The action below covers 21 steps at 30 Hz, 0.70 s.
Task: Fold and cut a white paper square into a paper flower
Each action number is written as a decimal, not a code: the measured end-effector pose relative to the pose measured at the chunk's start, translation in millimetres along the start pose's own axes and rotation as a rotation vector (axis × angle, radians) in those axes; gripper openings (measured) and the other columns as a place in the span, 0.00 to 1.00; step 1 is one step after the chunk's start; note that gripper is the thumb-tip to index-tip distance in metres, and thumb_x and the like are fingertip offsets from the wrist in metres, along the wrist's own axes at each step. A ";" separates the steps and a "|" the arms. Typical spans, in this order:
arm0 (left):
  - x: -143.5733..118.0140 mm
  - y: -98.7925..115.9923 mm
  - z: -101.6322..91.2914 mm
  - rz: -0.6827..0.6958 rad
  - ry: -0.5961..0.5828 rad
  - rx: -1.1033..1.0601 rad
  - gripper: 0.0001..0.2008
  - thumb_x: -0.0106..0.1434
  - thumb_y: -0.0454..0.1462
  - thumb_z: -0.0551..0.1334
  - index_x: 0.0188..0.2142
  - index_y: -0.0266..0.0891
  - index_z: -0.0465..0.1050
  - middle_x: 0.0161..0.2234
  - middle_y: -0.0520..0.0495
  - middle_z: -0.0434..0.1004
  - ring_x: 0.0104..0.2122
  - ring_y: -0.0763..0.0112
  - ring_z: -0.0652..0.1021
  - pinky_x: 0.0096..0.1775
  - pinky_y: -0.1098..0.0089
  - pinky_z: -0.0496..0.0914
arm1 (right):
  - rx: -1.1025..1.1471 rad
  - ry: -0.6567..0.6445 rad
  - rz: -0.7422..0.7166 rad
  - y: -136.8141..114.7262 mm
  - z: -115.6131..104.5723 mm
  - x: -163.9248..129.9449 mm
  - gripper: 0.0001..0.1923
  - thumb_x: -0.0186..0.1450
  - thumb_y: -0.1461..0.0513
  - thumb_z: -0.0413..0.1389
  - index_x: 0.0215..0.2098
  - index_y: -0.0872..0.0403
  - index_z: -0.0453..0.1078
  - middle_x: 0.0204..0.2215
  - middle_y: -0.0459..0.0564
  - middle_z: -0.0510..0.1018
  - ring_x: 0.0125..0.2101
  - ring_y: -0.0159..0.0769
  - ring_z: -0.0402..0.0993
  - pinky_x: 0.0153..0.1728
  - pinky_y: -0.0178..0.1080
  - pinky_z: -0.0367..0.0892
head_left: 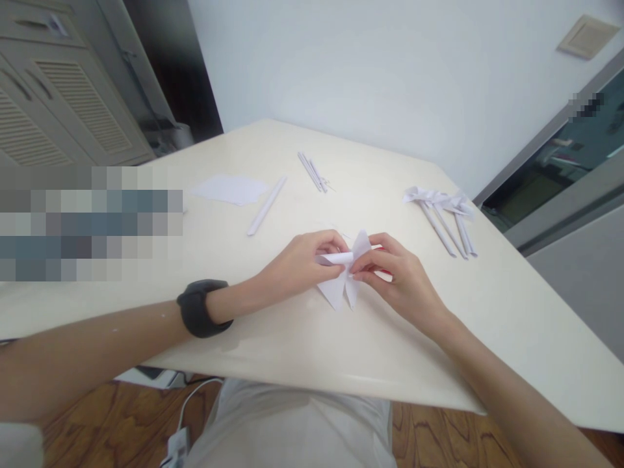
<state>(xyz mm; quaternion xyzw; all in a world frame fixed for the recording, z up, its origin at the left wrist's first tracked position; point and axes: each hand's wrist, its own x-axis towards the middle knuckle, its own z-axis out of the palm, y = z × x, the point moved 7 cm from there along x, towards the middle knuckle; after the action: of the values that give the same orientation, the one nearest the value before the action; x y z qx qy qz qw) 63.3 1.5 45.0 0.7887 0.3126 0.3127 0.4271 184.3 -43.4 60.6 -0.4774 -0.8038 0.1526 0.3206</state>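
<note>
A folded white paper pinwheel (pixel 344 283) is held just above the cream table (pixel 273 325), near its front edge. My left hand (pixel 297 263) pinches the paper's left flap; a dark band sits on that wrist (pixel 199 307). My right hand (pixel 400 276) grips the right side of the same paper, fingertips meeting the left hand's at the centre. Something red shows between the right fingers, too hidden to identify.
A single white paper stick (pixel 266 205) lies mid-table, with a flat white sheet (pixel 229 189) to its left. A few thin sticks (pixel 312 171) lie farther back. Several finished paper pinwheels on sticks (pixel 443 214) rest at the right. Wood floor lies below the table's edge.
</note>
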 end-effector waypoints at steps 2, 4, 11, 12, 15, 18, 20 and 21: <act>0.3 -0.3 -0.6 0.000 0.004 0.005 0.08 0.53 0.31 0.56 0.34 0.39 0.68 0.35 0.52 0.75 0.37 0.69 0.75 0.40 0.71 0.67 | 0.035 0.017 0.010 0.4 -1.6 0.7 0.07 0.60 0.70 0.54 0.33 0.52 0.69 0.41 0.46 0.67 0.34 0.29 0.70 0.33 0.34 0.67; 0.5 -1.3 -1.0 -0.005 0.010 0.015 0.08 0.53 0.32 0.57 0.35 0.39 0.68 0.35 0.51 0.75 0.37 0.69 0.75 0.40 0.70 0.67 | 0.076 0.034 0.020 0.8 -3.3 1.5 0.07 0.60 0.70 0.54 0.34 0.52 0.67 0.39 0.47 0.68 0.34 0.30 0.70 0.33 0.34 0.68; 0.2 -1.7 -1.7 -0.020 0.026 0.015 0.08 0.52 0.31 0.57 0.34 0.39 0.68 0.35 0.51 0.75 0.37 0.68 0.75 0.39 0.70 0.67 | -0.018 0.055 0.007 -0.5 -2.0 0.4 0.06 0.61 0.70 0.53 0.32 0.53 0.67 0.40 0.47 0.67 0.31 0.28 0.68 0.31 0.35 0.67; 0.1 -1.2 -1.6 -0.021 0.024 0.012 0.08 0.52 0.31 0.57 0.34 0.39 0.68 0.35 0.51 0.75 0.37 0.68 0.75 0.39 0.70 0.67 | -0.033 0.059 0.009 -0.5 -1.5 0.0 0.06 0.61 0.69 0.53 0.32 0.53 0.67 0.41 0.47 0.66 0.30 0.28 0.67 0.30 0.35 0.67; 0.1 0.8 -0.6 -0.010 0.010 0.004 0.09 0.52 0.31 0.56 0.34 0.39 0.68 0.34 0.52 0.75 0.36 0.69 0.76 0.38 0.70 0.67 | -0.037 0.074 0.025 0.2 -1.1 -0.4 0.04 0.60 0.68 0.54 0.32 0.53 0.68 0.43 0.47 0.65 0.28 0.26 0.67 0.29 0.34 0.67; 0.0 1.6 0.1 -0.007 0.004 0.010 0.09 0.52 0.31 0.57 0.34 0.39 0.68 0.34 0.51 0.75 0.36 0.69 0.75 0.38 0.70 0.67 | -0.029 0.089 0.033 0.6 -1.9 -0.1 0.04 0.60 0.67 0.55 0.32 0.53 0.68 0.43 0.48 0.65 0.28 0.26 0.67 0.30 0.34 0.67; -0.2 1.7 0.5 -0.009 0.002 0.015 0.08 0.52 0.32 0.57 0.34 0.39 0.68 0.33 0.51 0.75 0.36 0.69 0.75 0.38 0.70 0.67 | -0.033 0.089 0.033 0.6 -1.9 0.1 0.04 0.60 0.67 0.56 0.32 0.53 0.68 0.42 0.48 0.65 0.29 0.27 0.66 0.31 0.34 0.67; -0.3 1.8 0.6 -0.008 0.000 0.017 0.08 0.52 0.32 0.57 0.34 0.39 0.68 0.33 0.52 0.75 0.36 0.69 0.75 0.38 0.70 0.67 | -0.033 0.087 0.032 0.5 -1.6 0.1 0.04 0.60 0.67 0.56 0.32 0.53 0.68 0.42 0.48 0.65 0.30 0.27 0.66 0.31 0.34 0.67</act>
<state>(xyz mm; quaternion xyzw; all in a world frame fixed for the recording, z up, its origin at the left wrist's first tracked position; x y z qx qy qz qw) 64.0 0.2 46.2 0.7910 0.3187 0.3084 0.4216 185.7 -43.1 61.6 -0.5017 -0.7837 0.1236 0.3446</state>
